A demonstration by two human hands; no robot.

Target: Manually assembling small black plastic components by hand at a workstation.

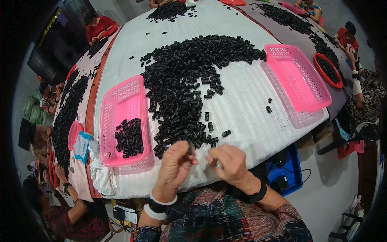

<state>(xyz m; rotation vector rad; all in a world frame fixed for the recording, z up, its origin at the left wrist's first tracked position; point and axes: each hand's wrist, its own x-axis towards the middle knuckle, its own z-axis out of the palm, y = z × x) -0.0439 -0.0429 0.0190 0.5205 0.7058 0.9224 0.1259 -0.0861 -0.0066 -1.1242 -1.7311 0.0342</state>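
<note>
My left hand is closed, thumb and fingers pinching a small black cylindrical piece that shows at the fingertips. Just to its right, my right hand has its fingers curled together; its fingertips are slightly blurred, and anything in them is too small to make out. Both hands are over the near edge of a white-covered table. Right beyond them spreads a big heap of black cylindrical pieces, with a few loose ones near my fingers. Left of the heap, a pink perforated basket contains a pile of similar pieces.
Another pink basket stands at the right, with nothing visible inside. A white cloth and a blue-and-white packet lie at the left edge. A blue crate sits below the table. Other people sit around neighbouring tables with more black pieces.
</note>
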